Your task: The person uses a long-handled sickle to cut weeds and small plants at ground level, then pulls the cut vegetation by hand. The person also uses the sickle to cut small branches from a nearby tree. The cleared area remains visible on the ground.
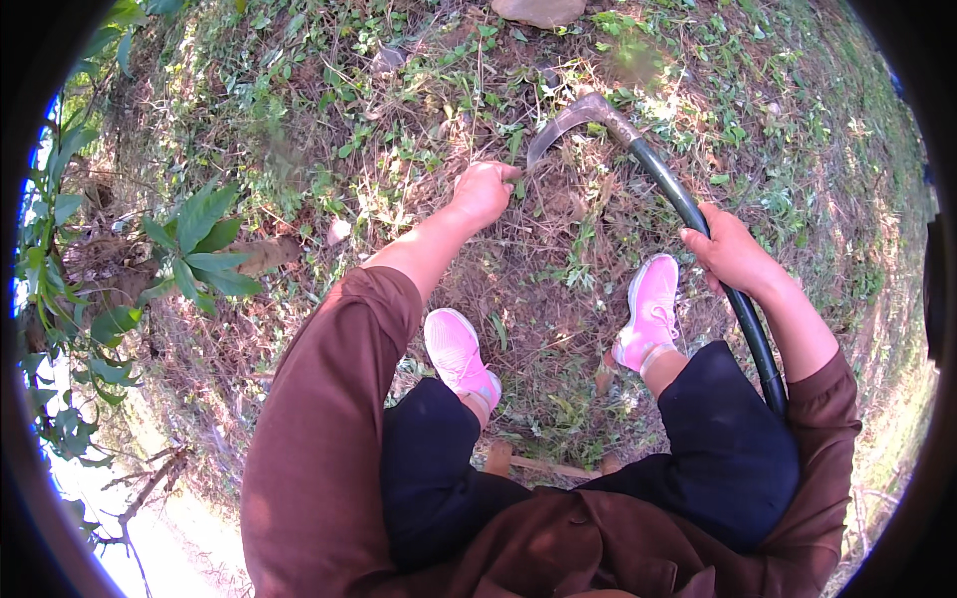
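My right hand (729,250) is wrapped around the dark green tubular handle of a sickle (669,179). From there the handle slants up and left to a curved metal blade (572,119), whose tip hangs just above the weeds. Close to the left of that tip, my left hand (484,196) is low over the weedy ground (538,239), its fingers curled. Thin stalks rise beside the fingers, but whether they are gripped is hidden. Dry stems and small green weeds (579,276) cover the soil below the blade.
My pink shoes (454,350) stand apart on the soil, with part of a wooden stool (499,457) between my legs. A leafy branch (202,239) reaches in from the left near a trunk (262,254). A flat stone (540,10) lies at the top.
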{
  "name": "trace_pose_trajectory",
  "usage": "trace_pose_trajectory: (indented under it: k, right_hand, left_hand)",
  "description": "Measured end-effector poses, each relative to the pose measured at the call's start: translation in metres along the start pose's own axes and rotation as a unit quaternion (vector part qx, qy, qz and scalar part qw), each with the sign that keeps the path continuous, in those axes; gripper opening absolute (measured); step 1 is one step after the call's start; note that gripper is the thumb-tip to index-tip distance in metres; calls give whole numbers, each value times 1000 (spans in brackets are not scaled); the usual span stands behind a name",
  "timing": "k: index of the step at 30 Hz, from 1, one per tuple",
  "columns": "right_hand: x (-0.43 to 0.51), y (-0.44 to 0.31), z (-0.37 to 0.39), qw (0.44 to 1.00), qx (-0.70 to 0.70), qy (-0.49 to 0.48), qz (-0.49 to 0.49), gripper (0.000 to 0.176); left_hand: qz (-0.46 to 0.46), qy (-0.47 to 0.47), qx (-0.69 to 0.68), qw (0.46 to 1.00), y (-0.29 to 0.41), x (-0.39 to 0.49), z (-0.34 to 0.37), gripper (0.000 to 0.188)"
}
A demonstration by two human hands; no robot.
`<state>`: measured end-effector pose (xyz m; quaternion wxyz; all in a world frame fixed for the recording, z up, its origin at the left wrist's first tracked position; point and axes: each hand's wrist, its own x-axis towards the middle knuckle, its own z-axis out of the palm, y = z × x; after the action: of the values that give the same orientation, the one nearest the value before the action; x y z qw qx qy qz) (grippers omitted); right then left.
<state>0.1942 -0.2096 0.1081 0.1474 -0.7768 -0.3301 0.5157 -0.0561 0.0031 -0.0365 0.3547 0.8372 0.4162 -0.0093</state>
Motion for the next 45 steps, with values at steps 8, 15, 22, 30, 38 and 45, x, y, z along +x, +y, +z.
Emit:
trace_pose_trajectory:
  k: [8, 15, 22, 30, 38, 45]
  right_hand:
    - [-12, 2, -7, 999, 41, 25, -5, 19]
    - [-8, -2, -14, 997, 16, 58, -39, 17]
    - [-33, 12, -4, 994, -79, 61, -45, 20]
    - [-95, -17, -26, 877, -372, 229, -200, 22]
    - [-129, -35, -10, 828, -477, 251, -150, 14]
    - [-141, 8, -9, 858, -474, 183, -78, 21]
  left_hand:
    - [-143, 35, -51, 988, -15, 0, -23, 23]
    - [-123, 20, 96, 988, -19, -15, -36, 13]
    - [74, -35, 214, 973, -2, -51, -39, 13]
    - [132, 8, 255, 958, 63, -99, -93, 18]
    - [260, 95, 228, 934, 157, -158, -126, 18]
    - [252, 95, 277, 922, 151, -221, -129, 23]
